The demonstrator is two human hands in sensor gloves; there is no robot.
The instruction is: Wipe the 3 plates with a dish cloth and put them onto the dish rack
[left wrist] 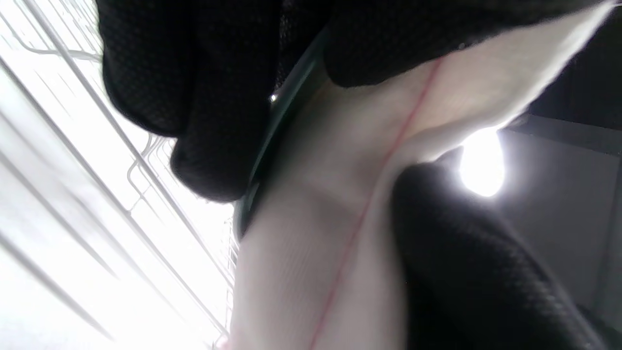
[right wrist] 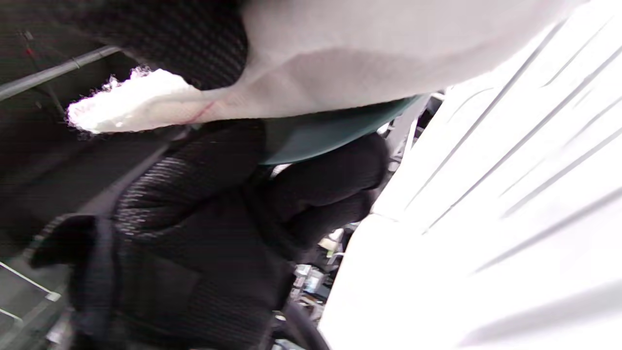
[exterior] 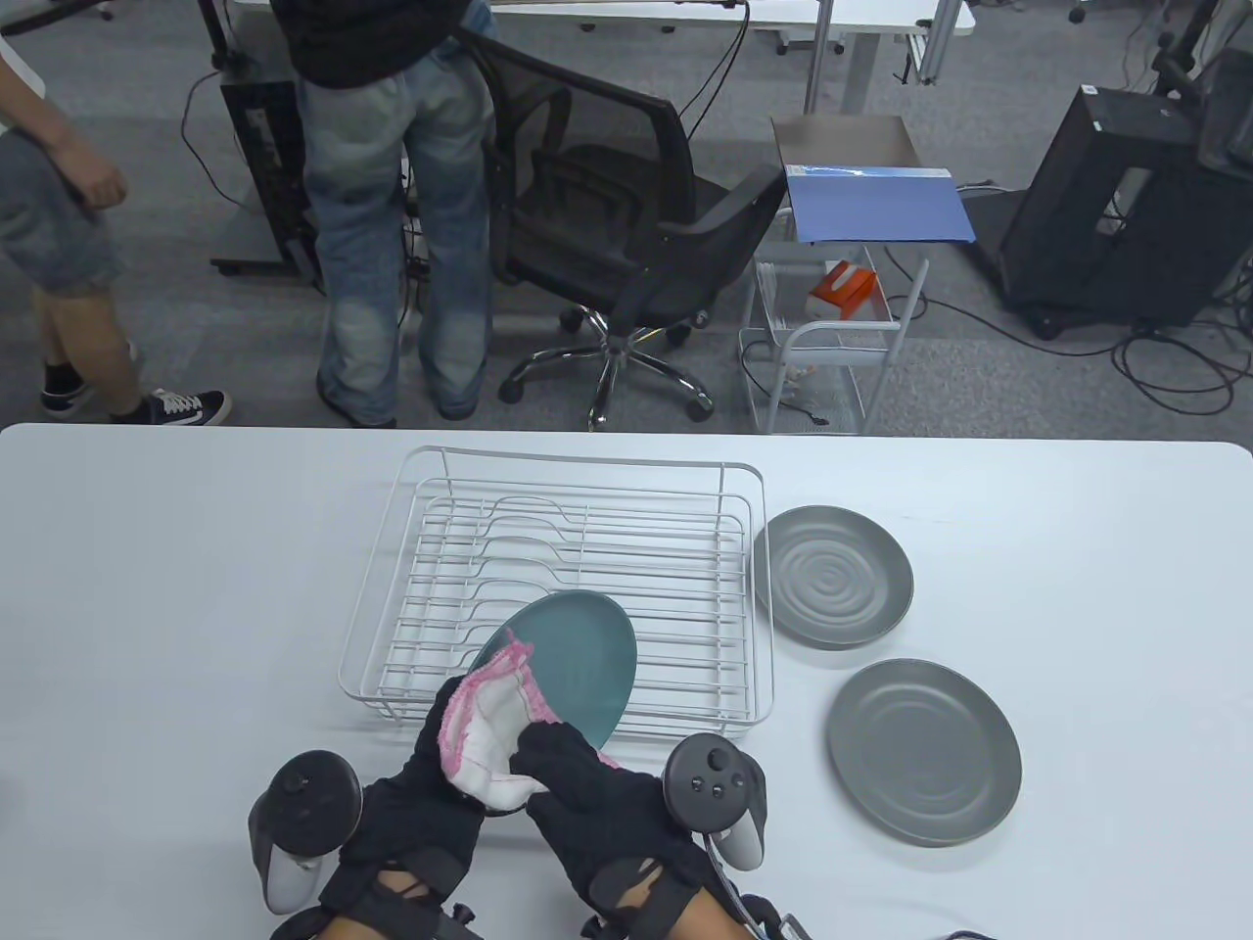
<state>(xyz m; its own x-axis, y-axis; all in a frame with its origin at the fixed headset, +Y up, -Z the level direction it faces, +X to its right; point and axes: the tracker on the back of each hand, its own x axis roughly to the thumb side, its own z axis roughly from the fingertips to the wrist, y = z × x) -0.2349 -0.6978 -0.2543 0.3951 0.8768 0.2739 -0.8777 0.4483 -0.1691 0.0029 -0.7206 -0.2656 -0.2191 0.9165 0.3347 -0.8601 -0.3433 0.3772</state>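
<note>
A teal plate is held tilted above the front of the wire dish rack. My left hand grips the plate's lower left rim; its fingers lie behind the rim. A white dish cloth with a pink edge covers the plate's near face. My right hand pinches the cloth and presses it on the plate. In the right wrist view the cloth lies over the teal plate. Two grey plates lie flat on the table, right of the rack.
The rack holds no dishes. Beyond the far table edge stand an office chair, a wire trolley and two people.
</note>
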